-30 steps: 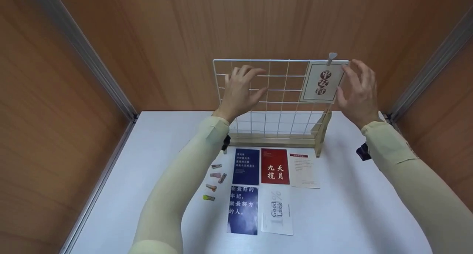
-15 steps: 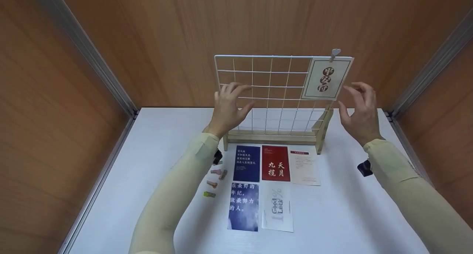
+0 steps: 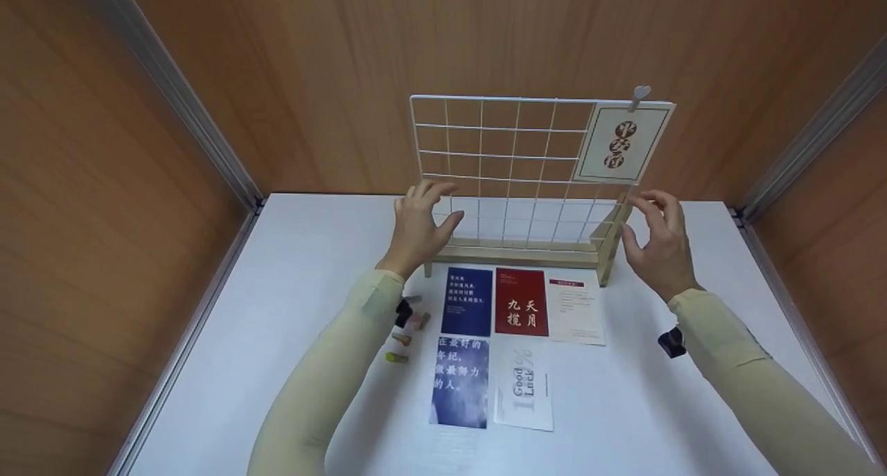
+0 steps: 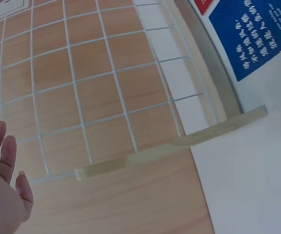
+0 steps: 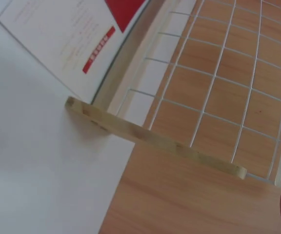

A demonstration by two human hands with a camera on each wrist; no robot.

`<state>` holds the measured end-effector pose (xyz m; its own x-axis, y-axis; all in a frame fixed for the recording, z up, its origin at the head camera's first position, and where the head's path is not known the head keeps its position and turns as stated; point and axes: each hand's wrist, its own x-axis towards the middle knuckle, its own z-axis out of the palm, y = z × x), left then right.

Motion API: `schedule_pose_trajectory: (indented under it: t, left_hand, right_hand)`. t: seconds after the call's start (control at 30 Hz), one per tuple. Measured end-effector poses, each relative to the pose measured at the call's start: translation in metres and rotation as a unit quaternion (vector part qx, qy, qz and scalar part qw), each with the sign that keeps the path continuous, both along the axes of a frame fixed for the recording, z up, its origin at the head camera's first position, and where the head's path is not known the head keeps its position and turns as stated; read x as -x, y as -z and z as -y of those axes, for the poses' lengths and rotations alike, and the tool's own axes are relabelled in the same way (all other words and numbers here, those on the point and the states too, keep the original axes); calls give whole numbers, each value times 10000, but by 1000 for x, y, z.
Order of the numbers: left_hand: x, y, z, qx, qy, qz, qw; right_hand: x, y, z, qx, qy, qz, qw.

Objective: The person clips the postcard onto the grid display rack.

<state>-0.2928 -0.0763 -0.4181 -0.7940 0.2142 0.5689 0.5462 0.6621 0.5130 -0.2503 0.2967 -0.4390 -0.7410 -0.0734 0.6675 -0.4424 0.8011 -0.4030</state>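
Note:
A white wire grid panel [image 3: 514,159] stands upright in a wooden base [image 3: 513,254]. At its top right corner hangs a cream card [image 3: 622,143] with dark red round characters, held by a clothespin [image 3: 638,98] with a pale heart. My left hand [image 3: 420,228], fingers relaxed and bent, is in front of the grid's lower left side and holds nothing. My right hand [image 3: 660,246] hovers by the base's right end, below the card, with nothing in it. In the left wrist view, the left fingers [image 4: 8,158] are apart with bare air between them.
Flat on the white table [image 3: 312,233] lie two blue cards [image 3: 468,301], a red card [image 3: 521,303], a pale printed card [image 3: 575,310] and a white "Good Luck" card [image 3: 524,386]. Small clothespins [image 3: 397,357] lie to their left, some hidden by my left arm. Wooden walls enclose the table.
Both hands have come down from the upper part of the grid, with the right hand leaving the hung card's edge. The card and clothespin stay on the grid; the head view has shifted slightly.

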Motion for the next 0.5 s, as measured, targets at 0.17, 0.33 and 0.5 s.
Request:
schedule_pose_trajectory:
  t: [0.17,0.33,0.5]
  left_hand:
    - [-5,15,7,-38,-50,218,9997]
    - [-7,27,18,-105,-181,335,9992]
    - [-11,36,28,-225,-336,509,9979]
  right_hand:
    - [-5,11,3,24,-64,138,9999]
    - [-2,18,9,-49,-211,62,9997]
    - [-5,24,18,-103,-311,47,9995]
